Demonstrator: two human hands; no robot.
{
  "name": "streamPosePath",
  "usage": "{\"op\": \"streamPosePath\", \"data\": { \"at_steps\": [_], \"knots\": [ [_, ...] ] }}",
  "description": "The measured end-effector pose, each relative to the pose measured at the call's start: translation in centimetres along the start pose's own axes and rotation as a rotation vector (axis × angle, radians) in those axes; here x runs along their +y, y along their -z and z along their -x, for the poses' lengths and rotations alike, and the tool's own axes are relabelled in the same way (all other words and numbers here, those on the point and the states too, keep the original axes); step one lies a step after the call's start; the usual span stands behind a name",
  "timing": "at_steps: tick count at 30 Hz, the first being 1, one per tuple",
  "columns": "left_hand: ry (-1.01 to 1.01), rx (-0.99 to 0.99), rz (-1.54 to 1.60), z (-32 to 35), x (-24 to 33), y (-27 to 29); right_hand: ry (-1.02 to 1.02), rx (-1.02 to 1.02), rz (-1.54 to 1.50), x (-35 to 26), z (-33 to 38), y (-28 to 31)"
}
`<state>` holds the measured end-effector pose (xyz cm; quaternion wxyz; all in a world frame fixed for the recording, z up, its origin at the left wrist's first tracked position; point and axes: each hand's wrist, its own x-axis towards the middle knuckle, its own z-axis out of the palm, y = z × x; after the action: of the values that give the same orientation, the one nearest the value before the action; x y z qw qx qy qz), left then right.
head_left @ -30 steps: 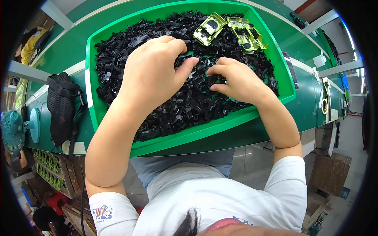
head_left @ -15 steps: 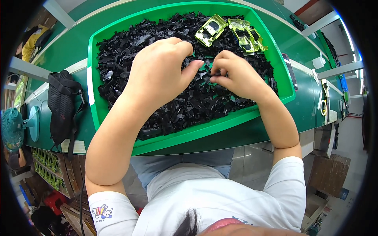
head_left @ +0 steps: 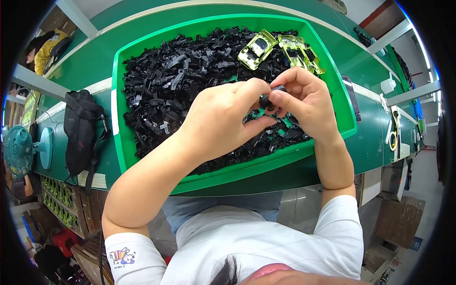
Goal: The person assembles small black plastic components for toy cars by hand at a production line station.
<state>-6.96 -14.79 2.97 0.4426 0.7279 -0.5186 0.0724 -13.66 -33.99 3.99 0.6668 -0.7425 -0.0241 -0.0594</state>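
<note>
A small black plastic part is between my two hands, above the front right of a green tray. My right hand pinches it between thumb and bent fingers. From the other side, the fingers of my left hand close against the part, and the left thumb reaches out beneath it; the left fingertips are partly hidden. Loose black plastic parts in many shapes fill the tray. On top of them, at the far right, lie shiny yellow-green toy car bodies.
The tray stands on a green workbench. A black mesh bag and a teal fan are at its left. A phone-like dark object lies beside the tray's right wall, and scissors lie farther right.
Both hands have lifted off the loose parts and come together. A small black plastic part now shows between them. The view has shifted slightly.
</note>
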Motion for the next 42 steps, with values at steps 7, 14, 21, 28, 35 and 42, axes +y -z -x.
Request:
{"op": "streamPosePath", "data": {
  "at_steps": [7, 14, 21, 28, 35, 42],
  "knots": [
    [-0.022, -0.015, -0.095, -0.1, -0.2, -0.1, -0.04, -0.023, 0.053, -0.1, -0.1, 0.2],
    [-0.001, 0.057, -0.158, -0.1, -1.2, 0.5, 0.031, -0.013, 0.025, 0.3, 0.2, -0.1],
    [-0.061, 0.068, -0.101, -0.3, -1.5, 0.5, 0.052, -0.032, 0.056, 0.4, 0.1, -0.1],
    [-0.028, 0.149, -0.03, -0.4, -1.5, 0.4, 0.052, -0.023, 0.05, 0.3, 0.1, 0.0],
    [-0.044, 0.078, -0.129, -0.2, -1.1, 1.1, 0.062, -0.026, 0.064, 0.4, 0.3, -0.1],
    [-0.042, 0.047, -0.149, -0.3, -1.8, 1.0, 0.079, -0.007, 0.092, 0.5, 0.4, -0.4]
  ]
}}
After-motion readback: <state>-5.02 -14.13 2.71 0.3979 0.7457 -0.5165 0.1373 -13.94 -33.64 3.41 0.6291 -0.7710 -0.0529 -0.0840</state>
